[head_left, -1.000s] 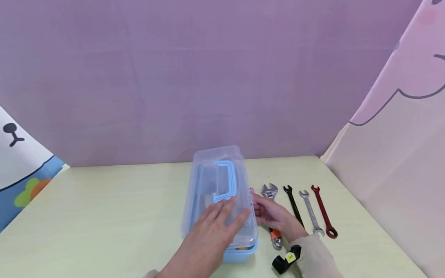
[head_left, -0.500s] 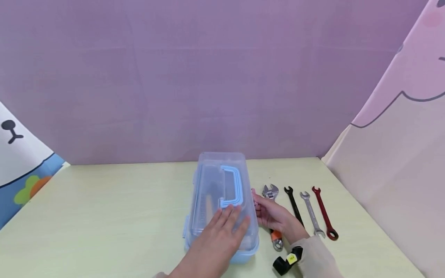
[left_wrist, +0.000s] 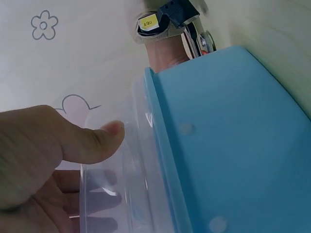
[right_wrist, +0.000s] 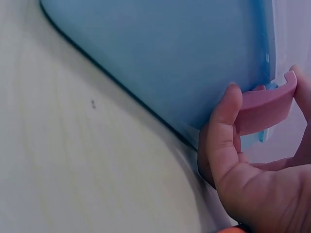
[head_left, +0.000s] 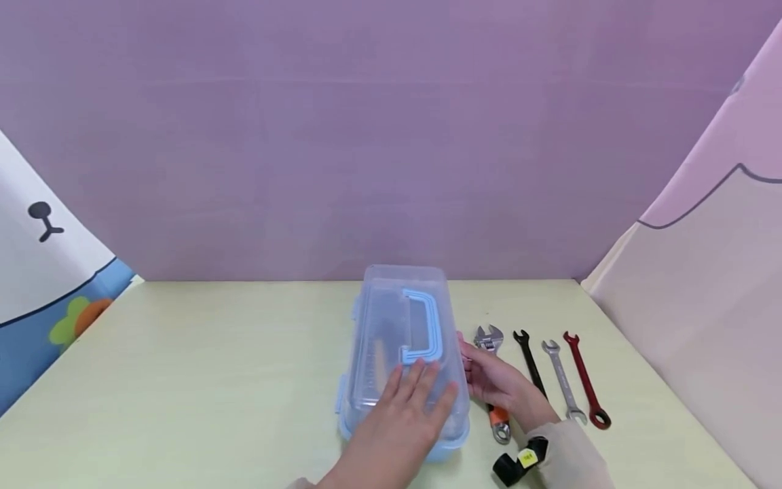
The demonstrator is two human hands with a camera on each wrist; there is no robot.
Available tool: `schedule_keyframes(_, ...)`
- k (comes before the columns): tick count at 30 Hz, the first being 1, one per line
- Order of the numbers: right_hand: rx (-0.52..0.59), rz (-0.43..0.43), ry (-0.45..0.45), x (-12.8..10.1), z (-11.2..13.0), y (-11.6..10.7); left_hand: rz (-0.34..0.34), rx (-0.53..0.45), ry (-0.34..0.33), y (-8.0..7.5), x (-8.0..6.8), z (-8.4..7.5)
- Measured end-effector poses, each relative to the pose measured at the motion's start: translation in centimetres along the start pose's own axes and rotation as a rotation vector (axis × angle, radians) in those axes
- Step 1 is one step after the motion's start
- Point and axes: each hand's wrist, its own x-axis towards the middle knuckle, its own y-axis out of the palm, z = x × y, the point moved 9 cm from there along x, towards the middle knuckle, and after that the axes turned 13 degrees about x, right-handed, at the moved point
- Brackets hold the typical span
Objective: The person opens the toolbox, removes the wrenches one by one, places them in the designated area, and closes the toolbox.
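A plastic storage box has a blue base [right_wrist: 160,48] and a clear lid [head_left: 391,312] with a light blue handle [head_left: 432,326]. The lid sits level on the base; a pale, long shape shows dimly through it. My left hand [head_left: 400,428] rests on the near part of the lid, fingers extended and spread. In the left wrist view its thumb [left_wrist: 99,143] lies along the lid's front end. At the box's right side, my right hand [head_left: 504,387] holds a pink latch [right_wrist: 267,109] between curled fingers, the latch standing out from the wall.
An adjustable wrench [head_left: 499,424] with an orange-and-black grip lies right of the box, partly behind the right hand. Beyond it lie a black wrench [head_left: 530,360], a silver wrench [head_left: 563,380] and a red wrench [head_left: 586,377]. A purple cloth [head_left: 391,149] hangs behind the table [head_left: 214,380].
The lid, earlier askew with a gap at the front, has come down and right onto the base under my left hand. My right hand stays at the box's right side.
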Motion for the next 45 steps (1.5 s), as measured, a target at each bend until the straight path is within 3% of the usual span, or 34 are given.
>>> schedule_keyframes(6,-0.099,0.016,-0.033,-0.9,1.0,-0.3,-0.104,0.037,0.014,-0.8,0.2,-0.5)
schedule_keyframes(13,-0.168,-0.009,-0.045,-1.0,1.4,0.3,-0.142,0.070,0.019,-1.1,0.1,-0.5)
schedule_keyframes(26,-0.190,-0.133,-0.046,-0.9,1.9,0.7,-0.143,0.055,0.015,-1.1,0.1,-0.3)
schedule_keyframes(38,-0.161,-0.148,-0.019,-0.3,1.0,0.1,-0.126,0.036,0.006,-0.9,-0.1,-0.1)
schedule_keyframes(45,-0.208,-0.299,-0.048,-0.8,1.4,-0.4,-0.113,0.040,0.001,-0.6,-0.4,0.0)
